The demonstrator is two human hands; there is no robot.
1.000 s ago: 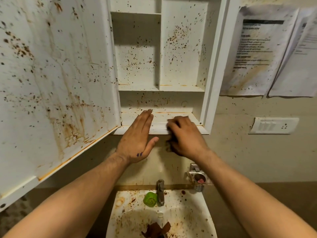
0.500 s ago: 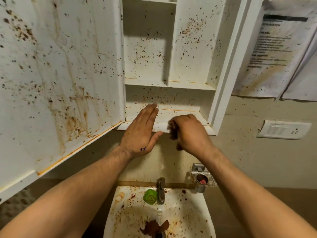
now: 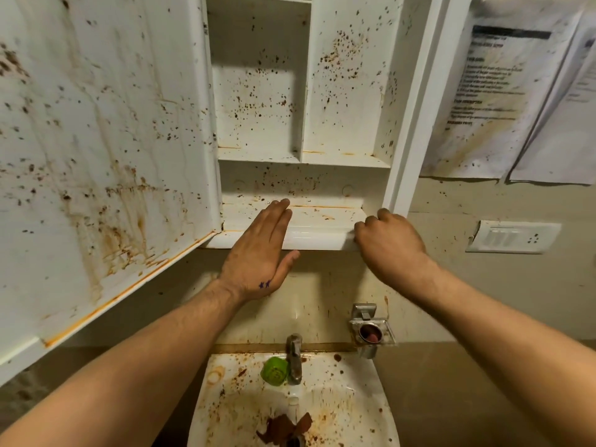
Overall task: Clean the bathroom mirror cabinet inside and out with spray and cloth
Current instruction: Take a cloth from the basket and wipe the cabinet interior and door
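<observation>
We find the cabinet [image 3: 342, 91] fixed to the wall above the sink [image 3: 225, 398], with its door [image 3: 96, 140] swung open to the left. Brown spatter covers the door's inner face, the back panel and the shelves. The left hand [image 3: 261, 246] lies flat, fingers straight, across the bottom ledge [image 3: 319, 233] and holds nothing. The right hand [image 3: 387, 243] is curled at the right end of that ledge. We cannot tell whether its fingers enclose a cloth or grip the ledge itself, and no cloth or spray bottle is in view. We judge the cabinet stiff, thin-walled and firmly mounted, so ledge and shelves should accept firm wiping pressure. The door hangs on hinges alone and will likely swing under a push, so we would brace it near its lower edge while wiping. Wetted panels will likely be slippery.
</observation>
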